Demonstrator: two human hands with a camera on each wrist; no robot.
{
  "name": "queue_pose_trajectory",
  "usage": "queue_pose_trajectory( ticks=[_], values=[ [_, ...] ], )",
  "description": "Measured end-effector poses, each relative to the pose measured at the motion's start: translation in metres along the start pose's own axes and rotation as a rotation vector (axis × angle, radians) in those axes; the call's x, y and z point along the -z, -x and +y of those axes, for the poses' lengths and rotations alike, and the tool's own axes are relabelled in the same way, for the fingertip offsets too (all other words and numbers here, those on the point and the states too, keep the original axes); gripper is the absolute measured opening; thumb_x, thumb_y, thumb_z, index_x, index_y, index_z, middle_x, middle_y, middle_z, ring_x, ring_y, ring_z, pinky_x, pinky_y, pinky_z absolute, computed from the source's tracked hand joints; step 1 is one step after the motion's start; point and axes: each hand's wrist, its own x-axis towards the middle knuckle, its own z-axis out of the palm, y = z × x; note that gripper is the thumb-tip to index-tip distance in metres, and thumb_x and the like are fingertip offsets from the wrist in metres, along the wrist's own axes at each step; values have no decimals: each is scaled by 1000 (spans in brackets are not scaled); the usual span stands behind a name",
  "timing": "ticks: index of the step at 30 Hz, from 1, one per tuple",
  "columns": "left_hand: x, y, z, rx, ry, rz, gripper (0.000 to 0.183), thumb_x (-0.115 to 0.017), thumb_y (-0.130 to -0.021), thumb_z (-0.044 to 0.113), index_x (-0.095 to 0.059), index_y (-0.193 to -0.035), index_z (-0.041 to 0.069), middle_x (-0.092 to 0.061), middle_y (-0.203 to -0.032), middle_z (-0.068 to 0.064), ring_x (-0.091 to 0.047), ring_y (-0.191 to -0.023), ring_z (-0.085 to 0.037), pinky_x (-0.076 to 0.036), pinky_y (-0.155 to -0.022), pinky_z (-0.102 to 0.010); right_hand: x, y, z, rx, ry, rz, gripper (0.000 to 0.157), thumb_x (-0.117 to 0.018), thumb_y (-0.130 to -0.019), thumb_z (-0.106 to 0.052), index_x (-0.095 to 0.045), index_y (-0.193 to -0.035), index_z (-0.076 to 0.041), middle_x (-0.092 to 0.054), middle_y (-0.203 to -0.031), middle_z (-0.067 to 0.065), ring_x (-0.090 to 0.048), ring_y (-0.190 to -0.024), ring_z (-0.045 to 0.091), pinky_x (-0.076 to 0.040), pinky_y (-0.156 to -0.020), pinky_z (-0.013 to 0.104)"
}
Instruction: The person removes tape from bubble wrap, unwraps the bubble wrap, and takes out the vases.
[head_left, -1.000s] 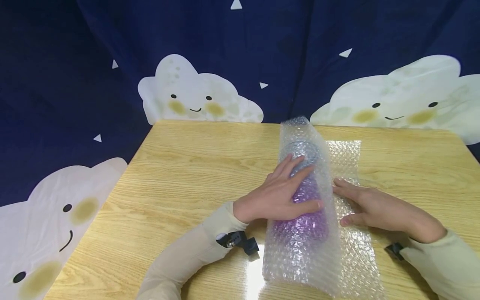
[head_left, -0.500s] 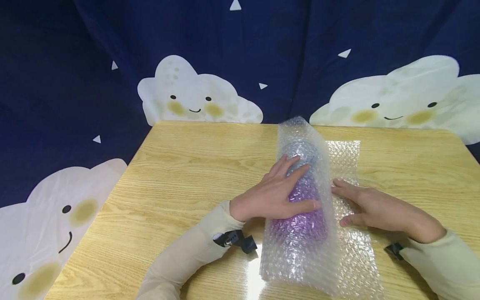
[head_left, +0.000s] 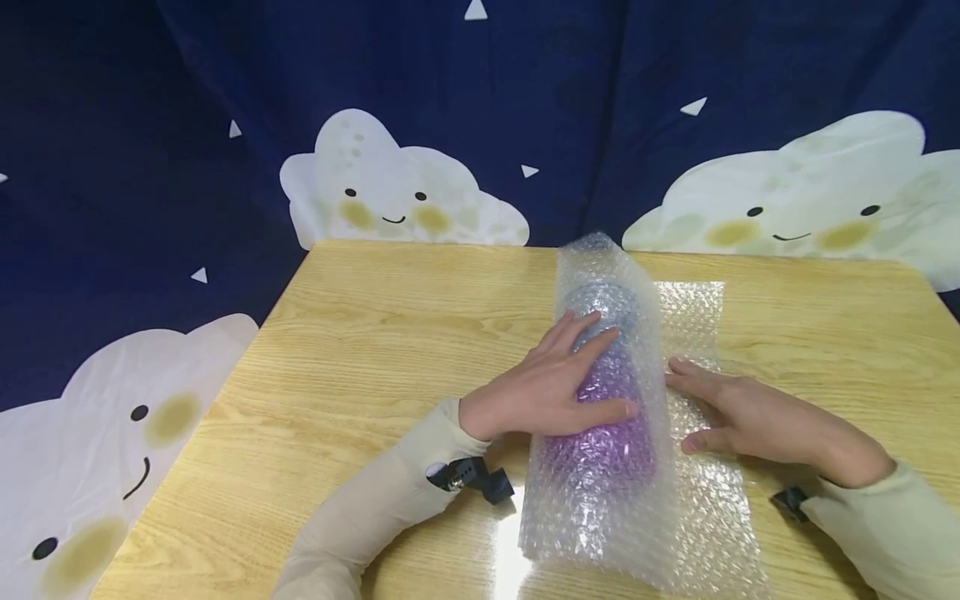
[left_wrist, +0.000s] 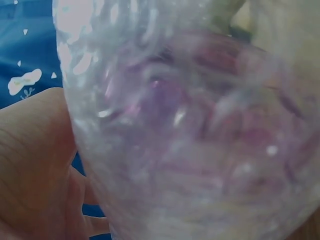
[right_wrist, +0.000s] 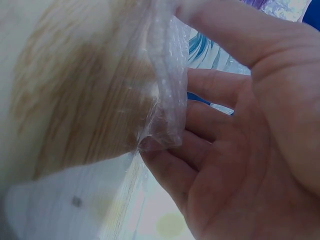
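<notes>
A long purple-and-blue object (head_left: pixel 607 446), blurred through the plastic, lies inside a sheet of bubble wrap (head_left: pixel 600 533) on the table. Its exact kind cannot be made out. My left hand (head_left: pixel 551 392) rests across the top of the wrapped object, fingers spread, thumb pointing right. To the right, my right hand (head_left: pixel 750 417) holds its fingers extended near the folded wrap's edge, its thumb apart from them. In the right wrist view, the wrap (right_wrist: pixel 167 100) partly covers the tips of its fingers (right_wrist: pixel 175 172). Bubble wrap fills most of the left wrist view.
A flat strip of the wrap (head_left: pixel 690 312) extends to the right from under the bundle. Everything lies on a wood-grain table (head_left: pixel 375 333). Behind it hangs a dark blue curtain (head_left: pixel 562 83) printed with smiling clouds.
My left hand has shifted very slightly left, still on the wrapped object, and the wrap has moved a little with it. The right hand has stayed nearly still.
</notes>
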Motion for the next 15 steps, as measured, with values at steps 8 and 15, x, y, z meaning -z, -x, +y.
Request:
queue_pose_trajectory(
  ticks=[8,15],
  values=[
    [-4,-2,0,-1,23,9,91,-58,-96,63,-20,-167,19,-4,-177,-4,5,-165,-31,-15,-132,-58,0,1,-1,-6,-20,-3,89,-72,-87,-60,-48,-155,-8,-36,-163,29,-49,-140,51,-42,-111,64],
    [-12,-1,-3,-4,73,92,90,-58,-95,63,-22,-167,23,-6,-177,-1,2,-165,-29,-19,-131,-60,2,2,-2,-9,-23,-10,90,-71,-87,-62,-47,-155,-7,-35,-164,28,-50,-140,51,-43,-111,64]
  ],
)
